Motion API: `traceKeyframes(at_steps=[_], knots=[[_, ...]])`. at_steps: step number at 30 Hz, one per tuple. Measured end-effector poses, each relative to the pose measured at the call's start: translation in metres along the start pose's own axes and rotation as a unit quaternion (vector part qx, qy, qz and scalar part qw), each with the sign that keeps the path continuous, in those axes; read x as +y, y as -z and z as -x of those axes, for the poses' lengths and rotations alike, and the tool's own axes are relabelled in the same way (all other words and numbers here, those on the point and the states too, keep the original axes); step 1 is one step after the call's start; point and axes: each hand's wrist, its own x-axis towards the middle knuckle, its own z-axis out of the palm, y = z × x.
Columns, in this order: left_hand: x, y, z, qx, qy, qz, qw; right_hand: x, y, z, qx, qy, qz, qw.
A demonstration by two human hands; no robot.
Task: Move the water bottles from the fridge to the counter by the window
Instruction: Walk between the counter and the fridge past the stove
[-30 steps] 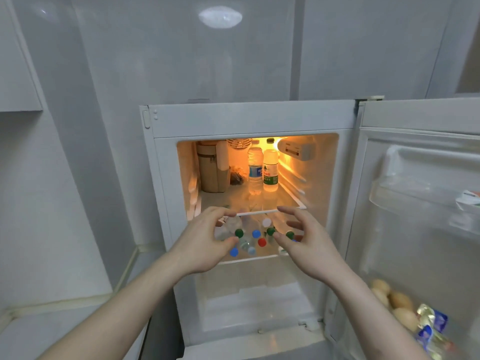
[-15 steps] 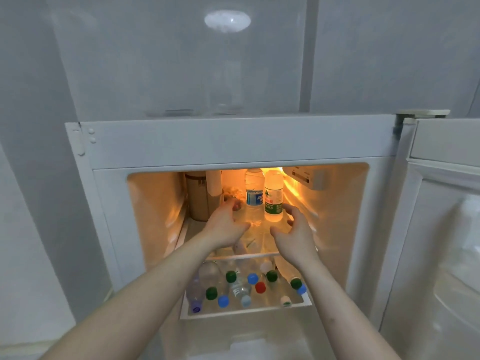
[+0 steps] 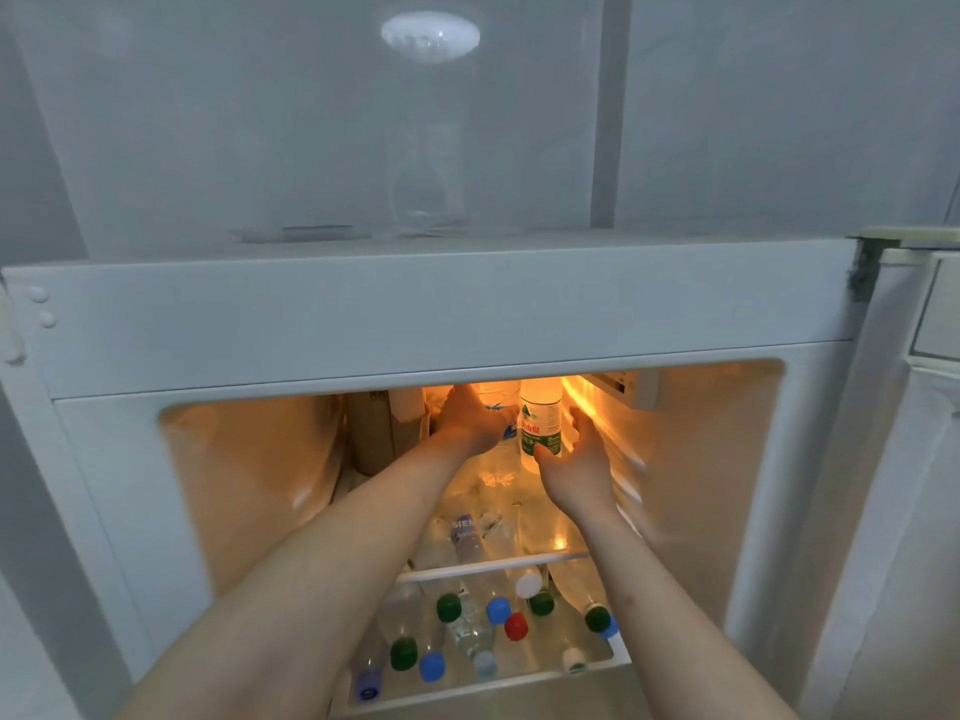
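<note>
We wrap our left hand round the blue-labelled clear plastic bottle to lift | right hand cupped open beside the green-labelled clear bottle, thumb touching, not yet gripping

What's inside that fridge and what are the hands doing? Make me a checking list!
Surface: glass upper shelf, lit orange.
Job's things: two upright bottles at the back, blue-label bottle and green-label bottle; many bottles lying on the lower shelf, caps toward us.
Clutter: brown container, back left.
Hands: left hand on the blue-label bottle, grip unclear; right hand open beside the green-label bottle.
Cables: nothing seen.
Surroundings: open fridge door on the right; white wall above.
</note>
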Motion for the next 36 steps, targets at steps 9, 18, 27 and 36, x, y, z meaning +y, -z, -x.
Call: traceKeyframes(at_steps=[9, 18, 27, 36], knots=[[-0.016, -0.004, -0.017, 0.037, -0.01, -0.038, 0.999, 0.022, -0.019, -0.054, -0.023, -0.029, 0.025, 0.999], [-0.023, 0.01, 0.003, 0.027, -0.005, -0.015, 1.0, 0.039, -0.039, -0.085, -0.062, -0.057, 0.064, 0.994], [-0.032, 0.033, 0.044, 0.022, 0.014, -0.015, 1.0, 0.032, -0.041, -0.056, -0.072, -0.078, 0.001, 0.994], [-0.046, 0.051, 0.085, 0.057, -0.006, -0.034, 0.998, 0.025, -0.042, 0.0, -0.086, -0.03, -0.034, 0.995]])
